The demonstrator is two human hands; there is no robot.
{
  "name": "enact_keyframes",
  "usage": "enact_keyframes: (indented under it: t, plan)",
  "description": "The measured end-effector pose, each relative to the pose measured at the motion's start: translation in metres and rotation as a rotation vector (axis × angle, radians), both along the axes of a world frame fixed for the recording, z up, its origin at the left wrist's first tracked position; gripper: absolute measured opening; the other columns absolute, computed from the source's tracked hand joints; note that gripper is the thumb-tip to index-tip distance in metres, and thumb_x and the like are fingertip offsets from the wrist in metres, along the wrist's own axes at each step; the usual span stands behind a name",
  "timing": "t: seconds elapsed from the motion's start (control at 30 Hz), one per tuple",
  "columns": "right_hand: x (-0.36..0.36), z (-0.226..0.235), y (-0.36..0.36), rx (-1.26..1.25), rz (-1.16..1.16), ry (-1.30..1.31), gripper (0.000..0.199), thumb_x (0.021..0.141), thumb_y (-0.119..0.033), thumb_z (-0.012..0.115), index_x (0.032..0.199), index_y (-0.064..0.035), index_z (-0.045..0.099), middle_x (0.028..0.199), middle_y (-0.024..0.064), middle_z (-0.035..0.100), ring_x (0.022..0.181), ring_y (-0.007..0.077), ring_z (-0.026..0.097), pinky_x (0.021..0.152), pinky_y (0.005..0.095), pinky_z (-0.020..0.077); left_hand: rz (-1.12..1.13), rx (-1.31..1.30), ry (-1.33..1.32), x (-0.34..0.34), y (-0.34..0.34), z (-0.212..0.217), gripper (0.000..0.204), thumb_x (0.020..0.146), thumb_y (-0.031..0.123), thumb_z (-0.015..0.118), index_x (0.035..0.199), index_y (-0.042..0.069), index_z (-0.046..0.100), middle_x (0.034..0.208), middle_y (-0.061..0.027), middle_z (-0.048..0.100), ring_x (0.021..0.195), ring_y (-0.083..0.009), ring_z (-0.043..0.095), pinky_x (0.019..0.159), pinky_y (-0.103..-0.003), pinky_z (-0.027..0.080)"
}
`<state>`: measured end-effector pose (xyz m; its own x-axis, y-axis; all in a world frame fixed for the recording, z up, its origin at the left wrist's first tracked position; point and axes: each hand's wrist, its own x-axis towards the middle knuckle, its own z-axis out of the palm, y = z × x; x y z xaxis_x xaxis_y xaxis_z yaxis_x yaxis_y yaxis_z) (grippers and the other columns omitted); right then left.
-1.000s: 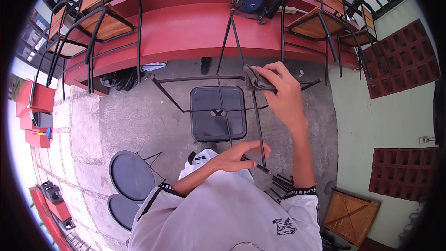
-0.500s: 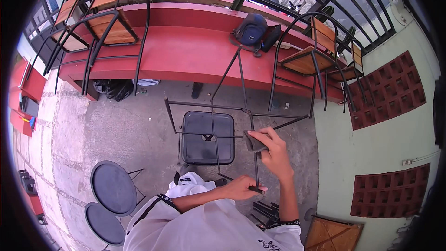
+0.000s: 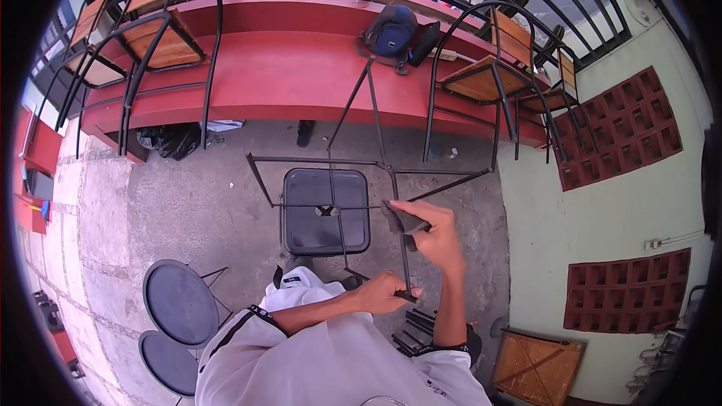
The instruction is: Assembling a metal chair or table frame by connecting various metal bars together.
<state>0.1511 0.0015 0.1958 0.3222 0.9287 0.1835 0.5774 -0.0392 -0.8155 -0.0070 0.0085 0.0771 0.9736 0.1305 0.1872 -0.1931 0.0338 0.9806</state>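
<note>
A dark metal frame of thin welded bars (image 3: 308, 159) stands tilted in front of me, its far legs reaching toward the red bench. My left hand (image 3: 382, 292) is closed around the near end of one bar, low by my shirt. Farther up this same bar, my right hand (image 3: 441, 237) pinches a folded dark grey sheet of sandpaper (image 3: 404, 219) against the metal. The index finger lies along the sheet; the other fingers are partly hidden. Beneath the bars is a black square stool (image 3: 325, 237), seen through the frame.
A red bench (image 3: 286, 68) runs across the back, with a dark backpack (image 3: 391, 34) and wooden-seated metal chairs (image 3: 162, 41) on it. Round dark tables (image 3: 179, 302) stand at left. Black metal pieces (image 3: 414, 331) lie near my right elbow, and a wooden panel (image 3: 538, 368) leans by the green wall.
The whole view has shifted, so things sit a little higher and farther left. My right hand has tilted slightly and the sandpaper spreads wider at the bar. My left hand keeps its grip.
</note>
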Motion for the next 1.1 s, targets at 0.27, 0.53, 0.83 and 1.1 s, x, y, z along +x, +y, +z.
enact_keyframes:
  t: [0.27, 0.53, 0.83, 1.1]
  plan:
    - [-0.023, -0.038, -0.106, 0.063, 0.163, 0.568, 0.039, 0.067, 0.000, 0.077, 0.106, 0.0039, 0.077, 0.095, 0.0142, 0.073, 0.084, 0.0224, 0.069, 0.077, 0.0325, 0.0519, -0.048, 0.049, 0.099, -0.002, 0.006, -0.014, 0.019, 0.082, 0.013, 0.070, 0.077, -0.006, 0.066, 0.058, -0.0219, 0.048, 0.050, -0.0169, 0.045, 0.051, -0.040, 0.040]
    - [-0.076, -0.036, -0.144, 0.000, -0.326, 0.521, 0.037, 0.077, -0.011, 0.081, 0.105, 0.0100, 0.069, 0.102, 0.0141, 0.070, 0.091, 0.0194, 0.063, 0.081, 0.0303, 0.0485, -0.077, -0.054, 0.192, 0.002, -0.001, -0.043, 0.006, 0.076, 0.000, 0.067, 0.077, -0.005, 0.064, 0.062, -0.0198, 0.047, 0.057, -0.0136, 0.044, 0.053, -0.037, 0.039]
    - [-0.121, -0.037, -0.162, 0.360, -0.651, 1.128, 0.046, 0.093, -0.034, 0.077, 0.108, 0.0070, 0.062, 0.111, 0.0129, 0.062, 0.088, 0.0167, 0.063, 0.079, 0.0279, 0.0509, -0.022, -0.108, 0.134, 0.000, 0.001, -0.022, 0.035, 0.096, 0.009, 0.066, 0.067, -0.001, 0.049, 0.059, -0.0108, 0.032, 0.056, -0.0183, 0.032, 0.053, -0.038, 0.032]
    - [-0.088, -0.010, -0.133, 0.260, -0.749, 0.546, 0.026, 0.095, -0.012, 0.070, 0.113, 0.0058, 0.064, 0.118, 0.0093, 0.063, 0.094, 0.0156, 0.062, 0.084, 0.0282, 0.0487, -0.057, -0.119, 0.186, 0.004, 0.007, -0.018, 0.040, 0.097, 0.013, 0.066, 0.066, -0.002, 0.047, 0.058, -0.0069, 0.033, 0.058, -0.0131, 0.034, 0.054, -0.038, 0.032]
